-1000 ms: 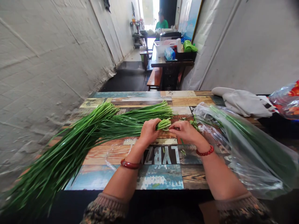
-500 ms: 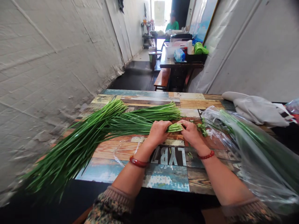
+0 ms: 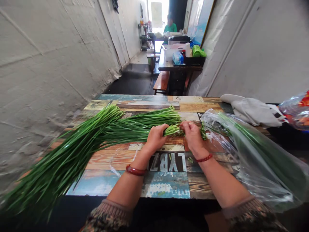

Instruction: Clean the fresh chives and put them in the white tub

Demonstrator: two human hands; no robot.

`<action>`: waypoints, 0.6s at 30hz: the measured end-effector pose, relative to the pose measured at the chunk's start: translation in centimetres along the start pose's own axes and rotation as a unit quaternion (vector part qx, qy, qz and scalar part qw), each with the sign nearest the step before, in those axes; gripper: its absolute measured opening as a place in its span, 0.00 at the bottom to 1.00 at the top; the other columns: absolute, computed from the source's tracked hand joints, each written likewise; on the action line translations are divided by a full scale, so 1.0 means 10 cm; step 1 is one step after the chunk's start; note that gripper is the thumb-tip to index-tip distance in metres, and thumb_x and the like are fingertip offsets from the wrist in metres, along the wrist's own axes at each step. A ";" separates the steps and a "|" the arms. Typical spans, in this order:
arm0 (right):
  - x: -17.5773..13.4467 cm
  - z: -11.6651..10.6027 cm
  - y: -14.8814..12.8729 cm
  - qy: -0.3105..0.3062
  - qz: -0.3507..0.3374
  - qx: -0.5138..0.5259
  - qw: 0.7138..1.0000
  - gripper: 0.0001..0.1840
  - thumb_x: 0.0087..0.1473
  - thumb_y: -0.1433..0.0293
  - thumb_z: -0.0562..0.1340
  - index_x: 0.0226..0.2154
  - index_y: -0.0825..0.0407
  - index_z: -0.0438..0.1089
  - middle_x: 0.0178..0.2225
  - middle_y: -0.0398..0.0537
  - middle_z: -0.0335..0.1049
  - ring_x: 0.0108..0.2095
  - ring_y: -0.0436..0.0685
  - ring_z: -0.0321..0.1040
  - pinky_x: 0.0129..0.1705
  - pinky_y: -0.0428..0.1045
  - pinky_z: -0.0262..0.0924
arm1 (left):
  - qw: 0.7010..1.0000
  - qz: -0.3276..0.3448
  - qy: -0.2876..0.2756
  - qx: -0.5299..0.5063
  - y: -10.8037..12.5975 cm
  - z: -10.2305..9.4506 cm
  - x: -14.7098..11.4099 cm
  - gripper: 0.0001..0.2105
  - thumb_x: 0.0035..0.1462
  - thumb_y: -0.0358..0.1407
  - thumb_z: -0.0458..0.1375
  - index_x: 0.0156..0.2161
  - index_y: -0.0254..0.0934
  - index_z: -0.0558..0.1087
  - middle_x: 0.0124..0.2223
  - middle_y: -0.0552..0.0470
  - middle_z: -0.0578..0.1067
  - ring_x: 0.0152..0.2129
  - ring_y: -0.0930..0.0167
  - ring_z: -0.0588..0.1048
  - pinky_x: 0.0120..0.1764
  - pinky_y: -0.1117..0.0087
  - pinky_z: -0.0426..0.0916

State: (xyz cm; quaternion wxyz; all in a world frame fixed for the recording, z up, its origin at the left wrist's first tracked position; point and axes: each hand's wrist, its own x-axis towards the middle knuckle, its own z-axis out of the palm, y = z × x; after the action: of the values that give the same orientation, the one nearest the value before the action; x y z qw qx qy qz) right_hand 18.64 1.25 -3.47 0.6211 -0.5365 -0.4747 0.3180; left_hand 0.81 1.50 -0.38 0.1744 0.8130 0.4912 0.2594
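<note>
My left hand [image 3: 156, 137] is wrapped round a small bunch of garlic chives [image 3: 172, 130], close to their pale cut ends, which point right. Just beyond those ends, my right hand [image 3: 193, 135] has its thumb and fingers pinched together; what lies between them is too small to make out. A second bunch of chives [image 3: 156, 116] rests behind the held one. At the left a large pile of chives [image 3: 72, 151] hangs over the table's near-left edge. More chives [image 3: 243, 138] lie inside a clear plastic bag [image 3: 256, 174] at the right.
Plant scraps [image 3: 205, 132] lie between my right hand and the bag. A grey cloth [image 3: 253, 111] and a red-and-clear package [image 3: 298, 111] are at the right of the patterned table [image 3: 166, 188]. Farther back stand a bench [image 3: 161, 80], a loaded table [image 3: 180, 68] and a person in green [image 3: 170, 28].
My right hand has drawn slightly away from the stem ends, its fingers now pinched upward. My left hand keeps its hold on the chives. The whole view has shifted a little.
</note>
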 end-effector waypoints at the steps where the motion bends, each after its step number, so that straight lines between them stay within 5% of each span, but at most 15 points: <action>1: 0.03 -0.04 0.00 0.022 0.016 0.024 0.999 0.15 0.55 0.57 0.59 0.28 0.51 0.70 0.23 0.39 0.67 0.24 0.50 0.61 0.30 0.46 0.58 | 1.000 0.011 -0.003 0.026 0.01 0.00 -0.01 0.08 0.53 0.31 0.58 0.39 0.40 0.73 0.35 0.54 0.78 0.32 0.70 0.74 0.34 0.72 0.60; 4: 0.12 -0.19 0.00 0.047 0.020 0.032 0.998 0.20 0.56 0.54 0.58 0.23 0.51 0.67 0.21 0.39 0.63 0.22 0.49 0.58 0.29 0.46 0.58 | 0.994 0.048 -0.006 0.100 0.07 0.01 -0.05 0.13 0.53 0.30 0.58 0.45 0.41 0.72 0.40 0.52 0.79 0.38 0.66 0.74 0.38 0.68 0.63; 6: 0.16 -0.28 -0.02 -0.009 -0.034 -0.052 0.998 0.19 0.55 0.55 0.60 0.22 0.51 0.68 0.23 0.42 0.67 0.27 0.52 0.64 0.36 0.49 0.63 | 0.985 0.066 0.001 0.160 0.11 0.00 -0.07 0.11 0.53 0.30 0.57 0.43 0.40 0.72 0.39 0.51 0.78 0.38 0.65 0.74 0.39 0.65 0.63; 9: 0.16 -0.34 -0.08 -0.118 -0.167 -0.226 0.952 0.11 0.53 0.61 0.63 0.37 0.48 0.76 0.48 0.52 0.72 0.49 0.63 0.67 0.55 0.60 0.58 | 0.967 0.090 0.044 0.236 0.17 -0.01 -0.10 0.06 0.58 0.30 0.54 0.39 0.39 0.72 0.36 0.50 0.77 0.37 0.65 0.73 0.44 0.61 0.64; 11: 0.12 -0.32 -0.11 -0.184 -0.223 -0.286 0.914 0.26 0.51 0.63 0.65 0.53 0.44 0.69 0.63 0.52 0.56 0.62 0.67 0.54 0.63 0.65 0.48 | 0.958 0.107 0.098 0.247 0.20 -0.01 -0.12 0.07 0.61 0.31 0.51 0.39 0.40 0.71 0.39 0.49 0.77 0.41 0.66 0.73 0.50 0.59 0.62; 14: 0.00 -0.22 -0.07 -0.293 -0.237 -0.254 0.891 0.42 0.48 0.60 0.67 0.64 0.44 0.55 0.68 0.50 0.46 0.68 0.65 0.41 0.67 0.64 0.40 | 0.944 0.136 0.179 0.241 0.22 0.02 -0.14 0.08 0.64 0.34 0.50 0.42 0.40 0.71 0.52 0.49 0.75 0.53 0.66 0.69 0.60 0.56 0.54; 18: -0.20 -0.03 0.09 -0.338 -0.146 -0.079 0.926 0.41 0.50 0.54 0.66 0.63 0.44 0.55 0.66 0.48 0.52 0.67 0.60 0.44 0.69 0.59 0.39 | 0.932 0.160 0.216 0.242 0.24 0.11 -0.17 0.09 0.64 0.36 0.50 0.43 0.40 0.73 0.59 0.49 0.70 0.58 0.66 0.64 0.63 0.56 0.51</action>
State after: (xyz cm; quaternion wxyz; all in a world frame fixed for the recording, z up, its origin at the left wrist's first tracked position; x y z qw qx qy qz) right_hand 18.35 -0.48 -4.80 0.4187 -0.3691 -0.7532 0.3481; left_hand 2.51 -1.12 -0.44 -0.1813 0.8228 0.4284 0.3266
